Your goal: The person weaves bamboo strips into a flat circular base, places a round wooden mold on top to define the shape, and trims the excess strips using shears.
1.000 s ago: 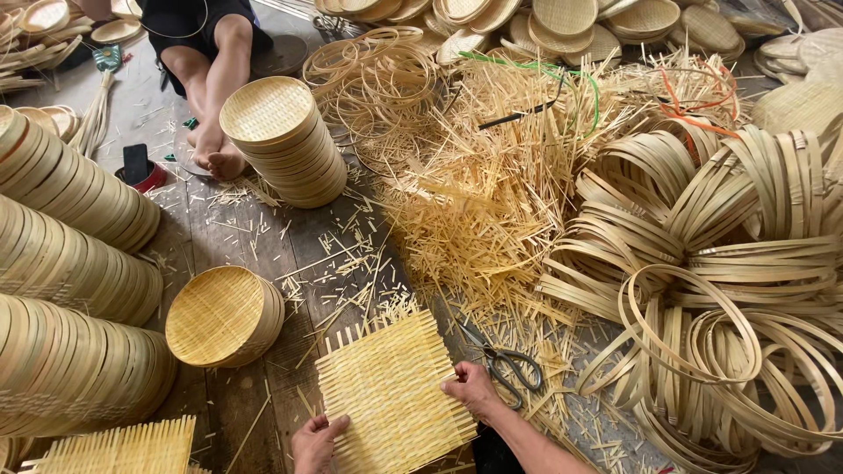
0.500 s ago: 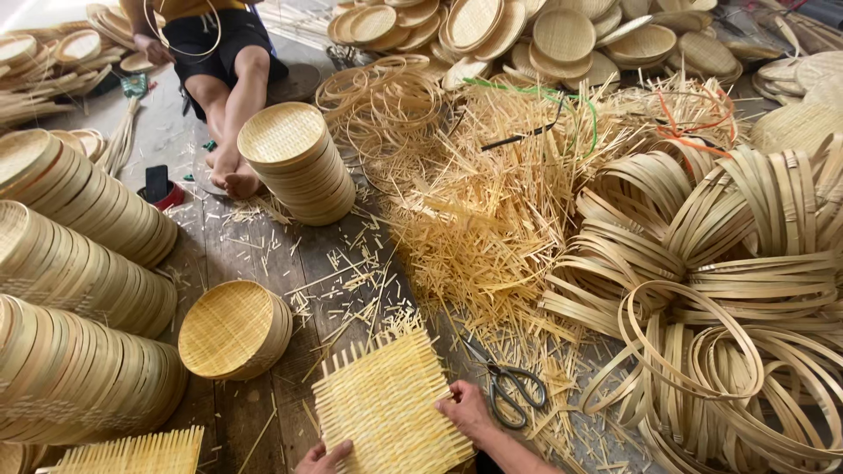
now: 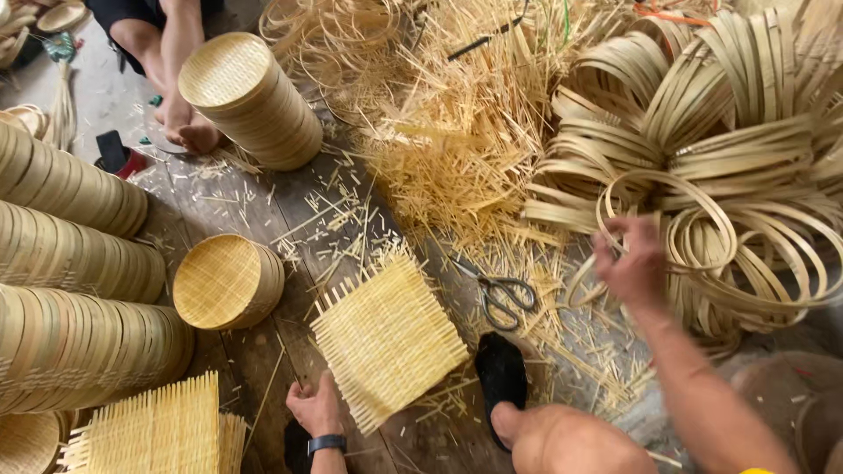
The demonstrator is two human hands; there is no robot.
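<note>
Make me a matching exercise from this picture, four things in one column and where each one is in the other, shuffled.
Things:
1. square woven bamboo mat
2. metal scissors
3. pile of bent bamboo strip hoops
4. short stack of round woven trays

Places:
A. at the right hand
B. on the planks left of the mat
C. touching the left hand
D. lying between the mat and the hoops

Pairs: 1-C, 2-D, 3-A, 4-B

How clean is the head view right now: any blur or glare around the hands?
Head view: even, soft light, no glare; right hand at the bamboo hoops is motion-blurred; left hand on the woven mat is sharper; scissors crisp.
</note>
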